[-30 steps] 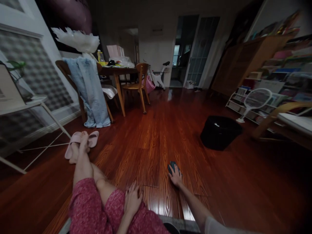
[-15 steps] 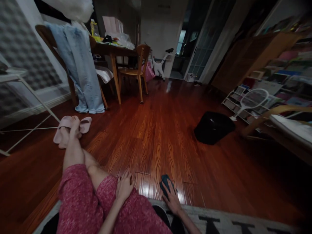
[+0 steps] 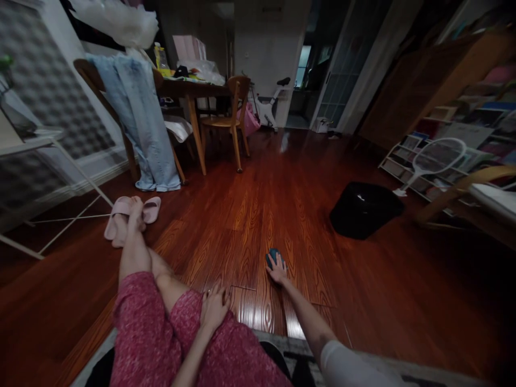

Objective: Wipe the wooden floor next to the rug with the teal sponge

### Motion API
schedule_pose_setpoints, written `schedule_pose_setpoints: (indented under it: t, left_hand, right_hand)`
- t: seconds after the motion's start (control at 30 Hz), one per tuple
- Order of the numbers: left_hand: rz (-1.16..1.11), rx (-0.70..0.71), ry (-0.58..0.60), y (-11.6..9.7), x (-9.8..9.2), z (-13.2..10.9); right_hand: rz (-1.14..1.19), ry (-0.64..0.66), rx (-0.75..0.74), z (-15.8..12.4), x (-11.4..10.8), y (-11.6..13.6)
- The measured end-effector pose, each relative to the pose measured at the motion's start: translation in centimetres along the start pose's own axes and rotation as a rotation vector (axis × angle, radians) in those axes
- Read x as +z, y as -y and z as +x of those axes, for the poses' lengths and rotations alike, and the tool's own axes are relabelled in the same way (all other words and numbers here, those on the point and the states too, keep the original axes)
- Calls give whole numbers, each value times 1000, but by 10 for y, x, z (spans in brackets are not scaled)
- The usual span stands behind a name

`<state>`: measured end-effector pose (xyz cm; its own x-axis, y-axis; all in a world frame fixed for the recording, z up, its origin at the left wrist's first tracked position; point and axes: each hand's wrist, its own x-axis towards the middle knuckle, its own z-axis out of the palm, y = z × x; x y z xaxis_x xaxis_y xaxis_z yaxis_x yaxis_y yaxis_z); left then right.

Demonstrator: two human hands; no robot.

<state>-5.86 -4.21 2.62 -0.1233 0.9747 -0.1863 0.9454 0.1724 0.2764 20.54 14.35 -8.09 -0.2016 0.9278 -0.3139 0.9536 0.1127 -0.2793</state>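
Observation:
I sit on the floor with my legs in red patterned trousers stretched out to the left. My right hand [image 3: 277, 270] reaches forward and presses a small dark blue-green cloth [image 3: 273, 255] onto the glossy wooden floor [image 3: 258, 215], fingers curled over it. My left hand [image 3: 214, 309] rests on my knee with its fingers lying flat, holding nothing.
Pink slippers [image 3: 131, 212] lie by my feet at the left. A black box-like object [image 3: 365, 209] stands on the floor at the right. Jeans [image 3: 141, 129] hang over a chair by a wooden table [image 3: 193, 94]. A white racket [image 3: 435, 158] leans on shelves. A rug edge lies beneath me.
My right hand has pushed the cloth forward across the floor, away from the rug edge, after pulling it back half a second earlier. The left hand stayed on my knee.

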Motion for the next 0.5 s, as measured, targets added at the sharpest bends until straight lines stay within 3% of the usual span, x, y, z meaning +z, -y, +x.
schedule_pose_setpoints:
  t: [0.13,0.37,0.43,0.5]
  left_hand:
    - [14,-5,25,-3,-3,-1]
    - [-6,-9,22,-3,-4,-3]
    - [-18,-4,14,-4,-4,-3]
    - [-22,-1,16,-4,-5,-4]
  right_hand:
    - [-9,2,-55,-30,21,5]
    - [40,14,-353,-154,91,-6]
    - [44,28,-368,-168,97,-6]
    - [35,28,-391,-164,91,-3]
